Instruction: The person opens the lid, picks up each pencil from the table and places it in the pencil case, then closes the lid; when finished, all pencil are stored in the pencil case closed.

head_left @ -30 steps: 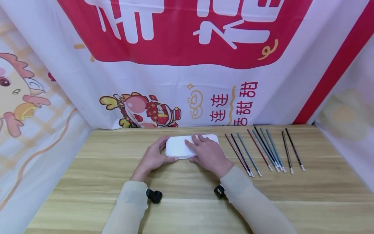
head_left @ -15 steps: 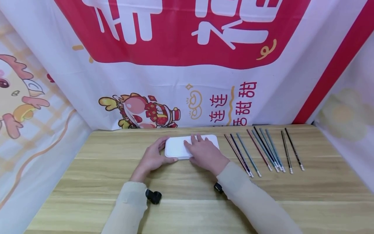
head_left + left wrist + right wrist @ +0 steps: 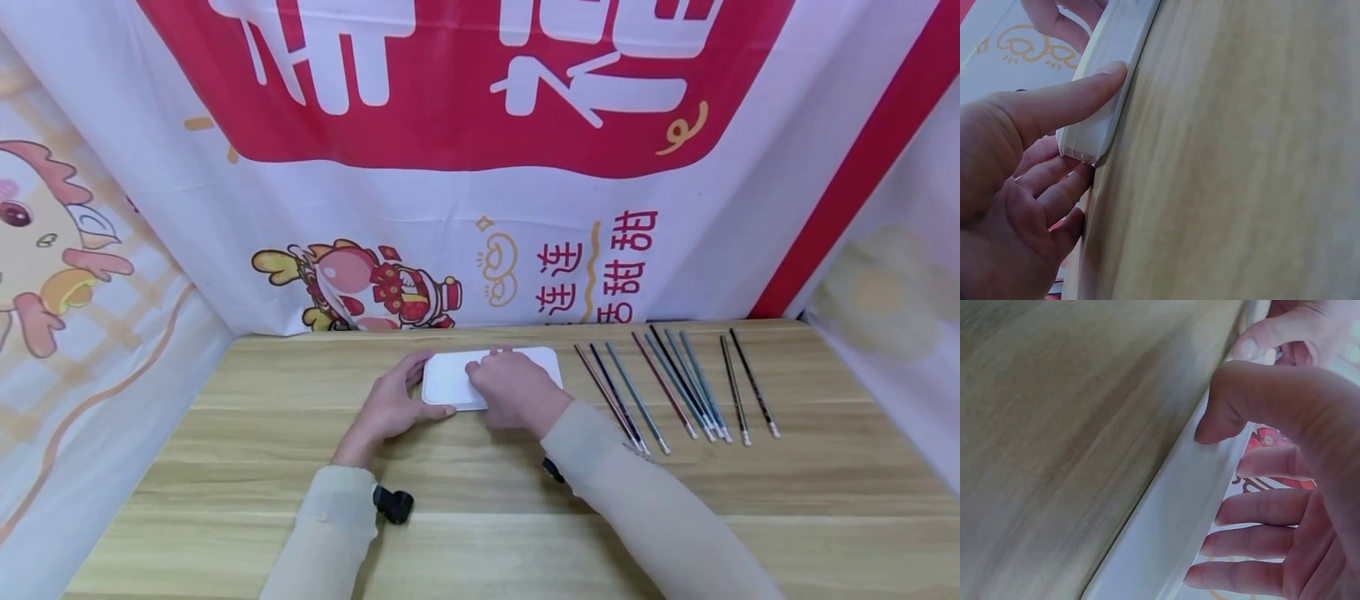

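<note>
A flat white rectangular case (image 3: 450, 379) with rounded corners lies on the table (image 3: 225, 467). The left hand (image 3: 390, 408) grips its end; the right hand (image 3: 513, 392) clasps its top, fingers curled.

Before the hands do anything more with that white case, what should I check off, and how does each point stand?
1. Left hand grips the white case at its left end, thumb on the near edge: ok.
2. Right hand rests on the case, thumb at the near edge: ok.
3. Case lies flat on the wooden table: ok.
4. Pencils lie apart from the case: ok.
5. Lid open or closed: cannot tell.
</note>
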Available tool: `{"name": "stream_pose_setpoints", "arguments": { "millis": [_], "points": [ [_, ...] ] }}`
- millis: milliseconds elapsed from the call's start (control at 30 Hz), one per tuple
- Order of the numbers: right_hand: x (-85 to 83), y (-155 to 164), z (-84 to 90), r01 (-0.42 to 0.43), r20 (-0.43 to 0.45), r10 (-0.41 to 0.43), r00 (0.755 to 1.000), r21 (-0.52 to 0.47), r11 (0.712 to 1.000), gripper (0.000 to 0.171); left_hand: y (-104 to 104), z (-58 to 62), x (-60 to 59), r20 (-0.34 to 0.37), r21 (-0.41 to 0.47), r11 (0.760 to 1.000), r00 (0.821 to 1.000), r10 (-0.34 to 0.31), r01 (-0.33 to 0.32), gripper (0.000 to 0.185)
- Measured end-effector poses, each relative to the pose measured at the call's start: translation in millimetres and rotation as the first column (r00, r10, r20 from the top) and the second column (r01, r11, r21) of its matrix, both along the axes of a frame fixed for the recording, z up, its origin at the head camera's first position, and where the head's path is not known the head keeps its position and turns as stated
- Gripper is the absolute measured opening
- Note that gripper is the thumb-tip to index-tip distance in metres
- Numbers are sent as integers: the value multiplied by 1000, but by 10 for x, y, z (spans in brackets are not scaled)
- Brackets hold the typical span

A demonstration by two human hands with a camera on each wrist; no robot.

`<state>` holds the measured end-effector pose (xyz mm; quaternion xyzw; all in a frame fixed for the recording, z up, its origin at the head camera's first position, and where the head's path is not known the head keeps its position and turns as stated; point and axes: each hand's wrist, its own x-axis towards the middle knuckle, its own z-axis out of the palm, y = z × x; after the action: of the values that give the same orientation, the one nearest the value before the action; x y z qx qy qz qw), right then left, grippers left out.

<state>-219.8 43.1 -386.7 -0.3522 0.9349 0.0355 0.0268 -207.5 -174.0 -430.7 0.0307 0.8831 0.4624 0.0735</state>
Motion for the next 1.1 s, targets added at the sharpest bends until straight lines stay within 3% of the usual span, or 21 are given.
{"name": "stream_pose_setpoints", "arguments": {
  "millis": [333,867,1000,1100],
  "points": [
    [-10,-63,8,-23,-21,24,999,41,999,52,-18,37,-33,-18,2,1000,1000,-16,16,92],
    [30,-13,-69,-30,-64,29,998,-14,999,36,6,7,-15,-11,-10,1000,1000,-6,6,93],
    [57,19,-78,17,-79,-20,997,-38,999,45,-11,25,-9,-13,-19,1000,1000,-9,9,92],
    [88,102,-116,98,-52,-105,993,-121,988,56,-22,31,-21,-11,-29,999,1000,-27,26,93]
  ]
}}
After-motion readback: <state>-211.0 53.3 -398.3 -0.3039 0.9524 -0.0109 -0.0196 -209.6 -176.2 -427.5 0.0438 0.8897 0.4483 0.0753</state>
